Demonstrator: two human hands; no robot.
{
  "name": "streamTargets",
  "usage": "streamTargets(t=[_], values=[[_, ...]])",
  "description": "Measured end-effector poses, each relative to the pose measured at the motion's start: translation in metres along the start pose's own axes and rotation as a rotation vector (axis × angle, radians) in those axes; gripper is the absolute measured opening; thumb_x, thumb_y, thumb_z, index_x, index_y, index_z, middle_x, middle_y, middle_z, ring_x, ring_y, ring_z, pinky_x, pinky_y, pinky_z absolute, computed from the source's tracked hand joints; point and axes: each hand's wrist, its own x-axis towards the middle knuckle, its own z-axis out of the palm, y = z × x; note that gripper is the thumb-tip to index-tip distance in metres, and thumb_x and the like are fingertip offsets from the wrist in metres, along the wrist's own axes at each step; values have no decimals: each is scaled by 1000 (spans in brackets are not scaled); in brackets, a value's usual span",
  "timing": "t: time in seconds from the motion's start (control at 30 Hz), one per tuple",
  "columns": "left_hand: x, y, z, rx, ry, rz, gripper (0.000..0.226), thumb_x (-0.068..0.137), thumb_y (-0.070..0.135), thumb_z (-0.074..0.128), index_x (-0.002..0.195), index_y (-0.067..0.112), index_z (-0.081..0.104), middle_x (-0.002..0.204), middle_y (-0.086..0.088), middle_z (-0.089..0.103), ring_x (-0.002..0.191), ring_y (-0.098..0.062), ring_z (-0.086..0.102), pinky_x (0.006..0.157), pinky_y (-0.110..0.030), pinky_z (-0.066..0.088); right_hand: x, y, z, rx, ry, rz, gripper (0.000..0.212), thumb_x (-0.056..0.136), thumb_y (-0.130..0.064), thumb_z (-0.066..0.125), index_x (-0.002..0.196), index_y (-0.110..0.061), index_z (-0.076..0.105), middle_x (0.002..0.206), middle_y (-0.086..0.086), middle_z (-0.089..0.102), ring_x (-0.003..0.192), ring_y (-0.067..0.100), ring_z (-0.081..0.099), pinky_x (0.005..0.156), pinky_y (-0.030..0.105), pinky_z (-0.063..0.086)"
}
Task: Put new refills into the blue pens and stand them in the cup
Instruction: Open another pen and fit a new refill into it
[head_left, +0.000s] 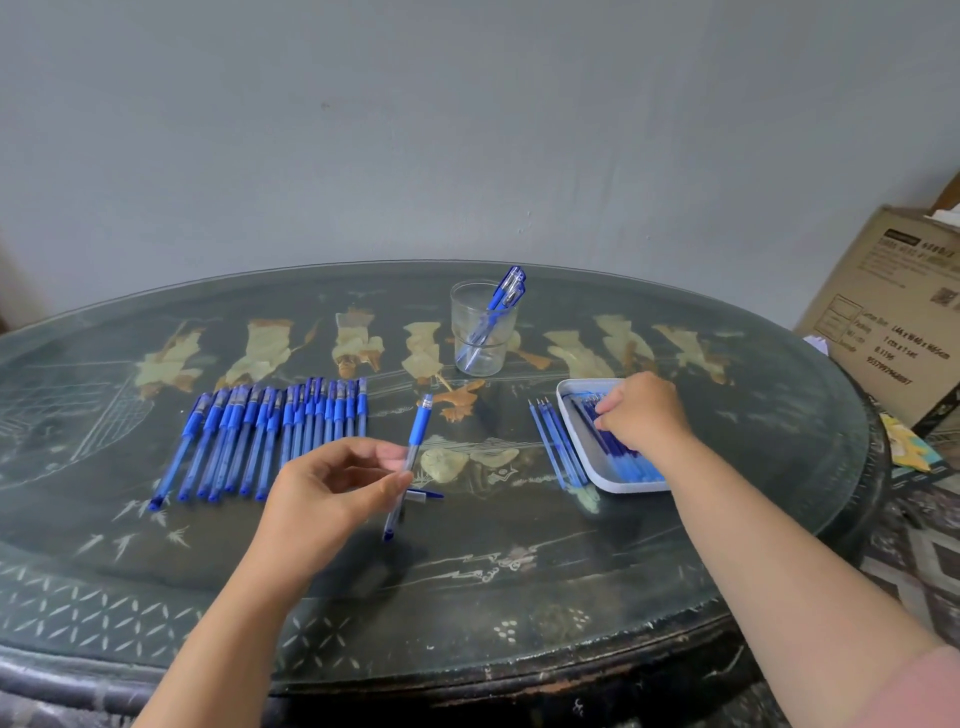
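My left hand (332, 488) pinches a blue pen barrel (415, 441) between thumb and forefinger, above the middle of the table. A small pen part (423, 495) lies on the table just under it. My right hand (644, 410) reaches into the white tray (623, 486) of blue refills (621, 457), fingers curled down onto them; whether it grips one is hidden. A few refills (553, 444) lie on the table left of the tray. A row of several blue pens (270, 436) lies at the left. The clear cup (480, 327) at the back holds two pens (498, 306).
The dark oval table (467, 597) has a glass top and painted figures. A cardboard box (893, 312) stands on the floor at the right, beside the table's edge. A grey wall runs close behind the table.
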Motion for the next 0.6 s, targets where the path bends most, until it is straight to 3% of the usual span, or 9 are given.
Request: streamTargets(t=[0.1,0.2,0.4,0.47,0.53,0.6], values=[[0,0,3,-7,-3,1,21,74,-4,76,91,8,74,83,-3,76,70,-10,69,66,-17,57,-1,6,13,-127,-29,-43,15,81,-4,62,89,-5,75,91,8,70,86,27,65,77,35,58],[0,0,4,-10,-4,1,21,74,-6,75,90,7,73,81,-1,76,68,-9,69,63,-16,55,-5,3,18,-224,-47,-73,14,86,-5,55,80,-8,67,69,6,57,68,25,54,55,26,43],[0,-1,4,2,-14,-3,20,74,-3,75,91,8,73,83,-2,76,71,-11,70,66,-18,57,-7,-2,18,-238,-31,-67,23,85,0,49,66,-11,48,58,5,41,53,18,38,47,26,26],[0,-1,4,3,-18,-2,20,74,-2,75,91,8,73,83,-2,76,71,-11,70,66,-18,56,-8,-3,14,-171,-10,-50,20,86,0,51,68,-8,55,62,7,49,57,21,46,47,26,29],[0,-1,4,0,-16,0,20,75,-3,75,91,8,73,83,-2,76,71,-11,70,66,-18,56,-11,-5,7,-43,29,-52,20,86,0,51,81,-1,70,74,14,64,73,33,62,54,30,44],[0,-2,4,-4,-12,2,20,75,-4,75,91,8,73,83,-2,76,71,-11,70,66,-18,57,-16,-10,1,164,60,-43,24,86,0,52,92,-5,75,86,16,69,78,35,67,63,38,54]])
